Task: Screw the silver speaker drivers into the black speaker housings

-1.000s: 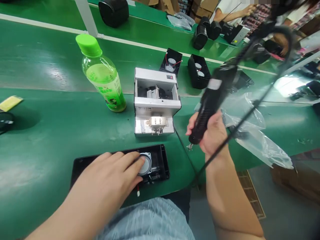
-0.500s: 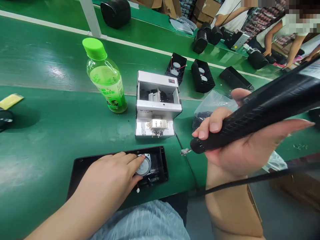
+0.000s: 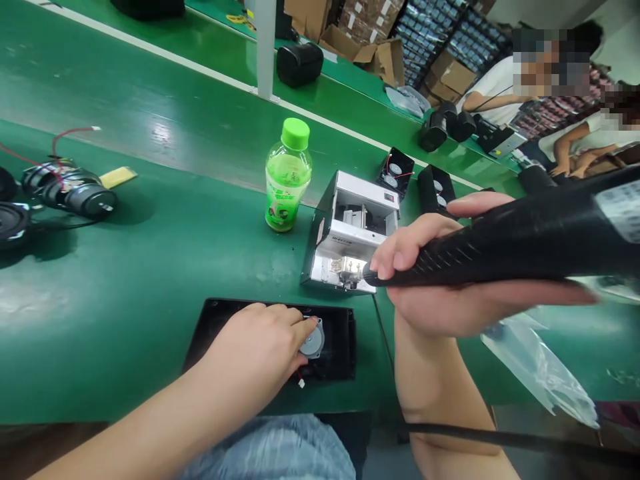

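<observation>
A worker's left hand (image 3: pixel 255 347) rests palm-down on a black speaker housing (image 3: pixel 343 350) lying on the green assembly-line bench (image 3: pixel 125 373), just in front of a silver automatic screw feeder (image 3: pixel 357 213). The hand is not closed in a grip: its fingertips touch the edge of a round metal speaker driver (image 3: pixel 313 340) seated inside the housing, and a small white connector on a red wire (image 3: pixel 301 383) shows below it.

Above, the right hand (image 3: pixel 450 280) wraps firmly around the barrel of a black electric screwdriver (image 3: pixel 500 257), fingers curled over the top and thumb beneath. The tool lies nearly level, its tip at the feeder's front plate; whether the two touch cannot be told. Its black cable (image 3: pixel 500 437) runs across the bottom of the view.

Left of the feeder stands a green-capped drink bottle (image 3: pixel 289 177). Farther left lie wired speaker units (image 3: pixel 67 190) and a yellow sponge (image 3: pixel 119 177). Just behind the feeder sit two black housings with fitted drivers (image 3: pixel 395 175), and a clear plastic bag (image 3: pixel 540 367) lies to its right. Two co-workers (image 3: pixel 500 100) sit well beyond it at the next line.
</observation>
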{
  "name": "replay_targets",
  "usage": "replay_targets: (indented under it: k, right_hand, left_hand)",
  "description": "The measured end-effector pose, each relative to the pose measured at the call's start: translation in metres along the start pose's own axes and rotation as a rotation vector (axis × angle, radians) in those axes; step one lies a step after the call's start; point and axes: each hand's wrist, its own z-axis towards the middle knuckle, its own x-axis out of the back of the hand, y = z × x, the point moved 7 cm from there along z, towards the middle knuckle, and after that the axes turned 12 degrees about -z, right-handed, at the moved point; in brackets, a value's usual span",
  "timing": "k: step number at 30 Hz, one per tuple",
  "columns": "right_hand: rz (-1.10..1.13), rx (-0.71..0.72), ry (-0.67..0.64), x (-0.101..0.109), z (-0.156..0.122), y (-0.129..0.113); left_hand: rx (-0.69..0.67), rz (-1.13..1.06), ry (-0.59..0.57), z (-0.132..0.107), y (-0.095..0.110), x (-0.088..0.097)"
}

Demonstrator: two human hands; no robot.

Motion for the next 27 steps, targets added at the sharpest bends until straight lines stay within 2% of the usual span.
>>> replay_targets:
  k: [4,6,10,17,24,27]
  right_hand:
    - [0.134,-0.050,0.015,-0.005,0.001,0.020]
    - [0.160,-0.031,0.032,-0.005,0.004,0.026]
    - [0.146,0.097,0.129,-0.002,0.005,0.027]
    - [0.103,-0.029,0.097,-0.002,0.003,0.026]
    - [0.135,0.033,0.124,0.000,0.003,0.025]
    - [0.168,-0.037,0.078,-0.001,0.003,0.028]
  left_hand:
    - [0.009,-0.010,-0.014,0.000,-0.004,-0.005]
    - [0.013,-0.004,-0.006,0.000,-0.006,-0.007]
    - [-0.008,0.012,0.007,0.001,-0.005,-0.005]
    - [-0.019,0.021,0.038,0.001,-0.004,-0.001]
    - [-0.032,0.071,0.071,0.000,-0.006,-0.005]
    - [-0.038,0.078,0.081,-0.001,-0.007,-0.005]
